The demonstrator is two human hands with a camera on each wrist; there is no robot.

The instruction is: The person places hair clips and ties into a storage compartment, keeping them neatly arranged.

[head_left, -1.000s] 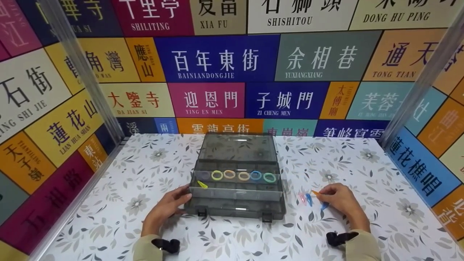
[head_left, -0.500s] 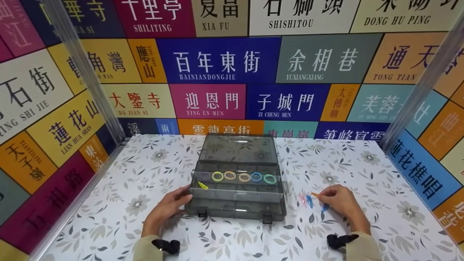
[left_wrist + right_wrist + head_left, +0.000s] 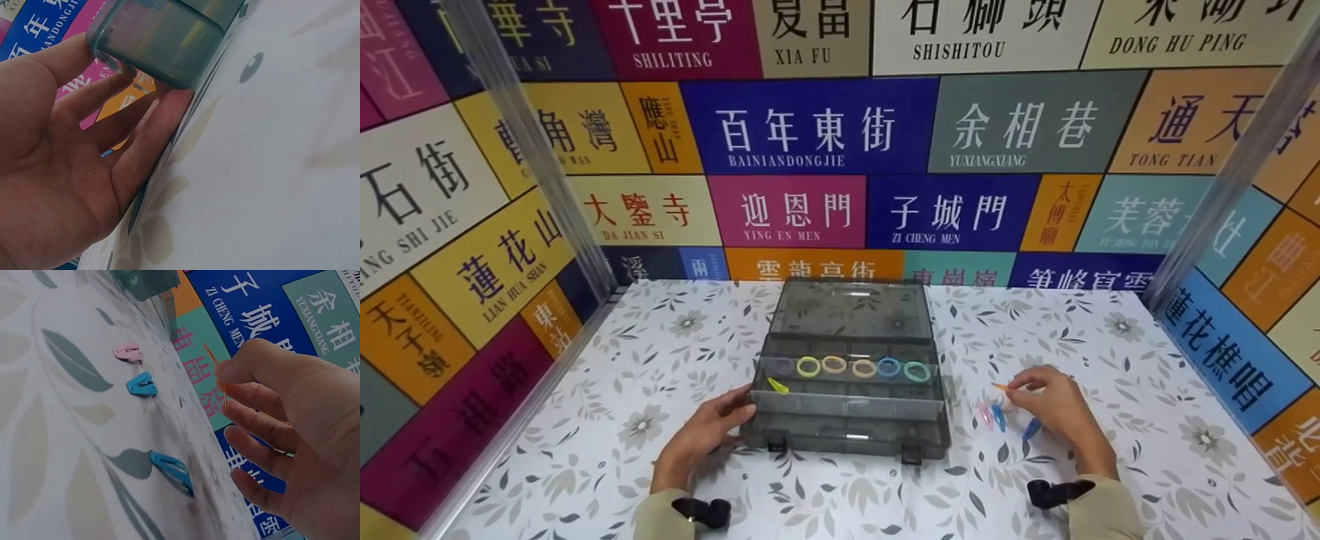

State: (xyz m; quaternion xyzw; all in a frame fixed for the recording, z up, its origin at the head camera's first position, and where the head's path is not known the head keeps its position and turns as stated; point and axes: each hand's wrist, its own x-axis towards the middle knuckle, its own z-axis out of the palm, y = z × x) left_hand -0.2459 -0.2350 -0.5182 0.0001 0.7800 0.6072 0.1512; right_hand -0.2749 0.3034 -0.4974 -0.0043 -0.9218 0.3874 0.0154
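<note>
A dark translucent storage box (image 3: 847,405) lies on the table, its lid (image 3: 851,309) tipped open away from me. My left hand (image 3: 707,429) rests at the box's left side; in the left wrist view its thumb meets the rim and the relaxed fingers touch the wall lower down. With thumb and forefinger, my right hand (image 3: 1054,405) pinches a small orange hair clip (image 3: 209,352) above the table. Below that hand are a pink snap clip (image 3: 128,353), a blue snap clip (image 3: 143,385) and another blue one (image 3: 172,471). A yellow-green clip (image 3: 778,386) sits in the box's left front compartment.
Several hair ties stand in a row in the box, among them a yellow one (image 3: 808,367), a blue one (image 3: 889,366) and a green one (image 3: 917,371). A flower-print cover (image 3: 862,495) spreads over the table. Sign-covered panels (image 3: 802,127) rise behind and at both sides.
My right hand has lifted slightly with the orange hair clip, away from the blue clip under it. The left hand has stayed at the box.
</note>
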